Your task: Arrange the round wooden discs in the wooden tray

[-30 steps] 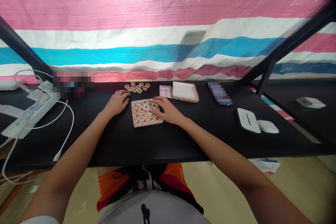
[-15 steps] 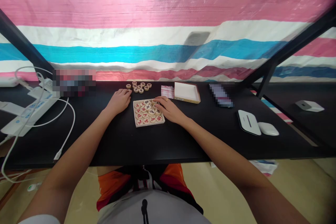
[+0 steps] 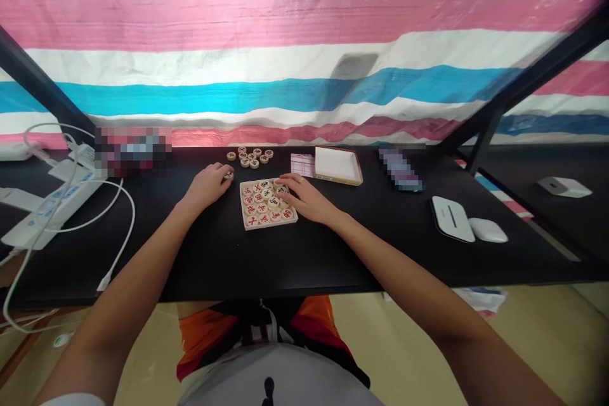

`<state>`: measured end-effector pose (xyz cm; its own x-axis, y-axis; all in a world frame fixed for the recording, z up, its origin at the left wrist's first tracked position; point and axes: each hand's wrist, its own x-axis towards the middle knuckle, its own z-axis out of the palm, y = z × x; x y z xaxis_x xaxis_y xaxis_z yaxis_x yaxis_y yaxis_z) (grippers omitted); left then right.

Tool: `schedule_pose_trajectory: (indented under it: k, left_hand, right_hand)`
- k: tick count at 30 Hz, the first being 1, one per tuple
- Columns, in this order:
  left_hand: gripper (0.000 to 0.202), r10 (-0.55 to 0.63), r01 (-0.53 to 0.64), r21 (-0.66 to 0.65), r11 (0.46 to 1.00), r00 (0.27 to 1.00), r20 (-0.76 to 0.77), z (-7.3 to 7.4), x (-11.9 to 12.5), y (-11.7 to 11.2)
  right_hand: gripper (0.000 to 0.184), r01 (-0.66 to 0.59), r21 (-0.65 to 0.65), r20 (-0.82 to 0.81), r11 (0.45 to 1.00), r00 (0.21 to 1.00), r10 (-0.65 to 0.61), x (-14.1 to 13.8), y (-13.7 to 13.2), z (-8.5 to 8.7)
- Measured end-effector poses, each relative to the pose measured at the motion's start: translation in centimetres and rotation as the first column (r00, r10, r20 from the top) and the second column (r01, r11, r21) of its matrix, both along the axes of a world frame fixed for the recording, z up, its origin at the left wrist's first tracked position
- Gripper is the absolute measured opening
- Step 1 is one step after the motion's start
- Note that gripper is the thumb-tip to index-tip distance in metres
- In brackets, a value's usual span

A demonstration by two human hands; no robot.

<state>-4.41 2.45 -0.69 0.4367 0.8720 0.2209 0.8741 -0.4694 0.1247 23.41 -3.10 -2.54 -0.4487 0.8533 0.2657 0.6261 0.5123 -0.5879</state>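
Note:
My left hand (image 3: 207,186) is low over the black desk, its fingertips closed around a round wooden Chinese chess piece (image 3: 229,175). To its right lies a shallow white box (image 3: 244,219) filled with pieces marked in red and black characters. Some black-marked ones, such as a horse piece (image 3: 273,202), rest on a second layer. My right hand (image 3: 309,199), with a ring on one finger, reaches over the box's right edge. Its thumb and fingers are around a piece (image 3: 281,189) there, partly hidden by them. Several loose pieces (image 3: 254,163) lie behind the box.
Behind the box are a folded pink-and-white paper (image 3: 301,165) and an open box lid (image 3: 337,166). A blurred phone-like object (image 3: 400,171), a white device (image 3: 451,219) and a white mouse (image 3: 488,229) are on the right. A power strip (image 3: 52,209) with cables occupies the left.
My left hand has drawn slightly left and toward me, and the piece at its fingertips now shows more clearly. My right hand stays at the box with only a small finger shift.

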Motion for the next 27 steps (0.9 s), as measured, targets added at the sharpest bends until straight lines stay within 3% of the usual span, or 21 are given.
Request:
schedule_pose_trajectory:
  k: [3, 6, 9, 12, 16, 23, 27]
  left_hand:
    - [0.028, -0.071, 0.064, 0.056, 0.996, 0.989, 0.131, 0.7, 0.3, -0.5]
    - [0.029, -0.242, 0.228, 0.090, 0.969, 0.952, 0.187, 1.4, 1.2, -1.6]
    - [0.028, -0.403, 0.403, 0.030, 0.914, 0.904, 0.145, 1.7, 2.3, -2.6]
    - [0.027, -0.496, 0.499, -0.043, 0.865, 0.866, 0.064, 1.7, 3.1, -3.1]
    - [0.029, -0.487, 0.490, -0.084, 0.868, 0.872, 0.052, 1.4, 3.4, -3.1]
    - [0.034, -0.460, 0.461, -0.023, 0.887, 0.887, 0.032, 0.0, 3.8, -3.0]
    - [0.036, -0.410, 0.410, -0.006, 0.912, 0.912, 0.022, -0.1, 3.6, -2.7]
  right_hand:
    - [0.041, 0.004, 0.001, -0.006, 1.000, 1.000, -0.004, 0.0, 0.0, 0.1]
    - [0.041, 0.009, 0.004, -0.007, 1.000, 1.000, -0.009, 0.1, 0.1, 0.0]
    - [0.041, 0.001, 0.009, 0.000, 1.000, 1.000, -0.001, 0.2, 0.2, 0.0]
    - [0.042, -0.015, 0.012, 0.005, 1.000, 1.000, 0.015, 0.3, 0.2, 0.0]
    - [0.041, -0.021, 0.015, 0.007, 1.000, 1.000, 0.021, 0.3, 0.2, 0.0]
    - [0.040, -0.011, 0.000, 0.004, 1.000, 1.000, 0.011, 0.2, 0.1, 0.1]
    - [0.040, -0.010, -0.002, 0.008, 1.000, 1.000, 0.010, 0.2, 0.1, 0.1]
